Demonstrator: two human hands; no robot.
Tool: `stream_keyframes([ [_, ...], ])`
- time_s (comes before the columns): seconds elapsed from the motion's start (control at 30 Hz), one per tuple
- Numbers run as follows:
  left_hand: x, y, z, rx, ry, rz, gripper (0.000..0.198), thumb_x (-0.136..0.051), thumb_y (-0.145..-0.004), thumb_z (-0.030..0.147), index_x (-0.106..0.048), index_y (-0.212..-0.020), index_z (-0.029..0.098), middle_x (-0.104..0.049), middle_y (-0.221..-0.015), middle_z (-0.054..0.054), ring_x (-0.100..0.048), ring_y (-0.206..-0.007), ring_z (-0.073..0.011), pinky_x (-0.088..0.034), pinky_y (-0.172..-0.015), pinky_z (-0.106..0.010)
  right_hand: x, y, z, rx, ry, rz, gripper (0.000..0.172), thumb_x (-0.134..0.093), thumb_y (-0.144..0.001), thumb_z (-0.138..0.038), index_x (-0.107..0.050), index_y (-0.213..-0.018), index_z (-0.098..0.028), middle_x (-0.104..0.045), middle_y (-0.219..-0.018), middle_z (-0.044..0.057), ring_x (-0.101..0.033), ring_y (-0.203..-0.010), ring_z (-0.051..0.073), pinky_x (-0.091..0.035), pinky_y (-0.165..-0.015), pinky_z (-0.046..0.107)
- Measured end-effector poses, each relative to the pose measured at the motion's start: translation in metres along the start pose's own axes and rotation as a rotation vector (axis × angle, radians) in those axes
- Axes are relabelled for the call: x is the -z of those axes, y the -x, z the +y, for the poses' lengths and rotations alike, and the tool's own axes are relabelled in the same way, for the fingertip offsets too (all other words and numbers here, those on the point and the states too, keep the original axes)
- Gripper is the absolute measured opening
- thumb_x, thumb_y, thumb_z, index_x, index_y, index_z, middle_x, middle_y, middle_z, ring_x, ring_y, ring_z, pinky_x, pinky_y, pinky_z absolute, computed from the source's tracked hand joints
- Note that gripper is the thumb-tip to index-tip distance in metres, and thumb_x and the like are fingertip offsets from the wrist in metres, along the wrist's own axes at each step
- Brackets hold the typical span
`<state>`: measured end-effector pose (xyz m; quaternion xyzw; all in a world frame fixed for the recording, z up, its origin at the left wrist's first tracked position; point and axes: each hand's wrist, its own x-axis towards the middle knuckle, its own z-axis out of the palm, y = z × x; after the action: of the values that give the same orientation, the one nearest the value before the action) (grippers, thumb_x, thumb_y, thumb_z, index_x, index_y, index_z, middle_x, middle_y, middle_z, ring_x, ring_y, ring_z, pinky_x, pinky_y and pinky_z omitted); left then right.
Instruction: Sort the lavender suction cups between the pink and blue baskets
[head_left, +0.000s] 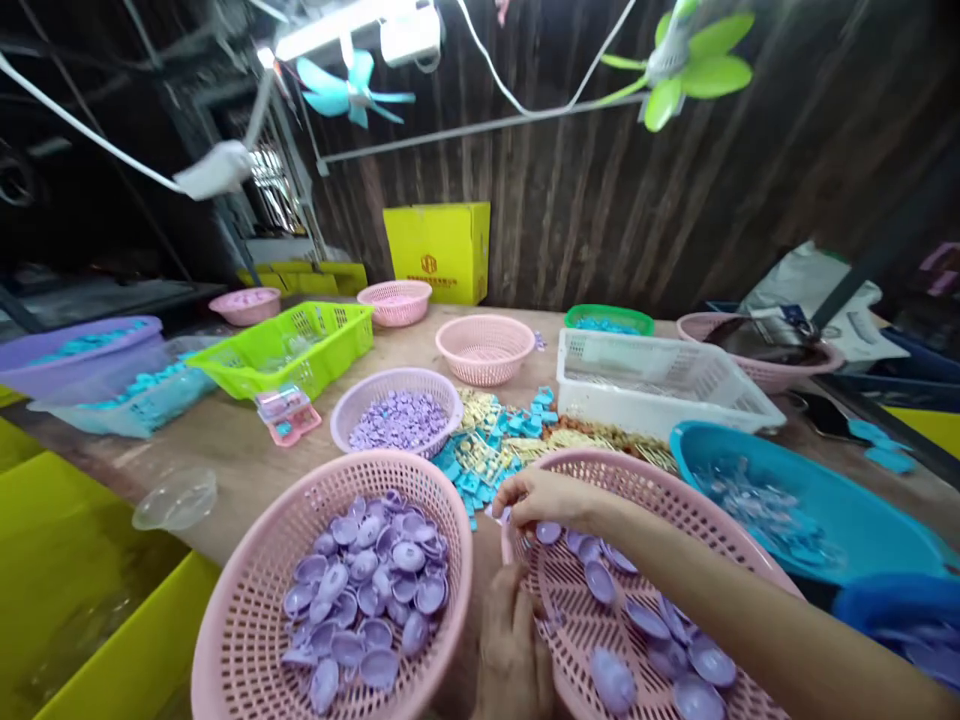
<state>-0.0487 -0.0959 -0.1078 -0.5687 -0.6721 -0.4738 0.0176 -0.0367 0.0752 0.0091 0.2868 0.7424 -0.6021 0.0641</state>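
A Fine Pinch Amid Gloss and Lattice

At a brown desk (259,470), a person's right hand (536,500) pinches what looks like a small pale-lilac piece (498,515) between thumb and bent fingertips, at the left rim of the right pink basket (637,473). The left hand (514,640) lies just below, back upward and fingers bent near the same rim; whether it grips anything cannot be told. Shallow oval purple shells (600,582), smooth and shiny, lie scattered over the slotted floor of that round basket. The left pink basket (244,565), its wall pierced with rows of small holes, bears a dense heap of the same shells. Behind it, a round lilac basket (346,408) holds tiny purple bits (401,420), beside a spread of flat, angular turquoise pieces (470,490) and spindly pale-yellow pieces (484,455). A white rectangular basket (615,408) and a smooth, rounded turquoise basin (885,540) stand at right.
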Motion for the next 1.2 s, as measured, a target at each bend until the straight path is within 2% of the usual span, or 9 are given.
stream_keyframes([
  [0.1,-0.006,0.000,-0.008,-0.038,-0.011,0.017,0.035,-0.036,-0.075,0.003,-0.051,-0.099,0.022,-0.052,-0.116,-0.012,-0.050,-0.110,-0.0228,-0.052,-0.087,-0.043,0.006,-0.029,-0.039,0.108,-0.069,0.084,0.028,-0.048,-0.058,0.002,-0.060,-0.079,-0.013,-0.053,-0.055,-0.004,-0.049,-0.050,0.007,-0.045,-0.057,0.022],
  [0.2,-0.001,-0.001,-0.005,-0.035,-0.015,0.000,0.032,-0.035,-0.076,0.001,-0.052,-0.096,0.020,-0.052,-0.115,-0.012,-0.050,-0.110,-0.0223,-0.050,-0.089,-0.044,0.010,-0.039,-0.080,0.277,-0.143,0.282,0.044,-0.052,-0.065,0.000,-0.054,-0.107,-0.014,-0.059,-0.088,0.004,-0.055,-0.068,0.008,-0.048,-0.064,0.022],
  [0.27,0.005,-0.004,-0.001,-0.006,-0.008,-0.021,0.030,-0.034,-0.076,0.000,-0.051,-0.093,0.018,-0.050,-0.117,-0.012,-0.048,-0.111,-0.0217,-0.048,-0.091,-0.043,0.016,-0.032,-0.087,0.254,-0.008,0.297,0.036,-0.051,-0.068,-0.002,-0.054,-0.102,-0.012,-0.058,-0.088,0.005,-0.055,-0.068,0.009,-0.047,-0.059,0.021],
  [0.43,0.013,-0.011,0.006,-0.036,0.016,-0.030,0.027,-0.034,-0.076,0.000,-0.048,-0.093,0.016,-0.048,-0.115,-0.012,-0.045,-0.111,-0.0213,-0.045,-0.092,-0.043,0.022,0.013,-0.029,0.017,0.393,-0.101,0.013,-0.046,-0.072,-0.006,-0.058,-0.075,-0.010,-0.052,-0.054,-0.002,-0.050,-0.048,0.007,-0.039,-0.048,0.018],
  [0.5,0.014,-0.013,0.005,-0.056,0.016,-0.022,0.025,-0.034,-0.077,0.000,-0.048,-0.090,0.016,-0.047,-0.114,-0.012,-0.045,-0.111,-0.0211,-0.044,-0.092,-0.042,0.010,0.028,0.006,-0.121,0.467,-0.277,0.012,-0.047,-0.073,-0.009,-0.059,-0.076,-0.010,-0.054,-0.054,-0.002,-0.050,-0.047,0.007,-0.039,-0.047,0.019],
  [0.57,0.014,-0.013,0.005,-0.066,0.009,-0.010,0.022,-0.034,-0.079,0.002,-0.047,-0.089,0.016,-0.047,-0.113,-0.011,-0.045,-0.110,-0.0210,-0.043,-0.092,-0.041,-0.010,0.034,0.037,-0.192,0.507,-0.345,0.013,-0.051,-0.073,-0.012,-0.060,-0.082,-0.011,-0.058,-0.062,0.000,-0.054,-0.052,0.009,-0.041,-0.050,0.020],
  [0.77,0.015,-0.012,0.004,-0.058,-0.027,0.007,0.021,-0.034,-0.079,0.004,-0.047,-0.089,0.016,-0.048,-0.113,-0.012,-0.044,-0.108,-0.0213,-0.041,-0.093,-0.041,-0.064,0.024,0.098,0.054,0.771,0.083,0.017,-0.044,-0.080,-0.014,-0.058,-0.087,-0.012,-0.064,-0.085,0.009,-0.057,-0.075,0.016,-0.039,-0.061,0.024],
  [0.93,0.016,-0.013,0.003,-0.066,-0.058,-0.004,0.020,-0.034,-0.079,0.004,-0.047,-0.089,0.016,-0.048,-0.112,-0.011,-0.044,-0.107,-0.0215,-0.041,-0.092,-0.041,-0.065,0.022,0.116,0.139,0.774,0.104,0.015,-0.045,-0.077,-0.012,-0.057,-0.086,-0.015,-0.062,-0.077,0.004,-0.053,-0.067,0.014,-0.035,-0.057,0.023],
  [1.2,0.016,-0.013,0.003,-0.058,-0.070,-0.018,0.020,-0.034,-0.079,0.003,-0.048,-0.088,0.016,-0.048,-0.112,-0.011,-0.045,-0.107,-0.0214,-0.042,-0.092,-0.041,-0.063,0.026,0.110,0.226,0.882,0.059,0.016,-0.046,-0.076,-0.013,-0.057,-0.087,-0.014,-0.062,-0.078,0.007,-0.053,-0.066,0.015,-0.033,-0.058,0.024],
])
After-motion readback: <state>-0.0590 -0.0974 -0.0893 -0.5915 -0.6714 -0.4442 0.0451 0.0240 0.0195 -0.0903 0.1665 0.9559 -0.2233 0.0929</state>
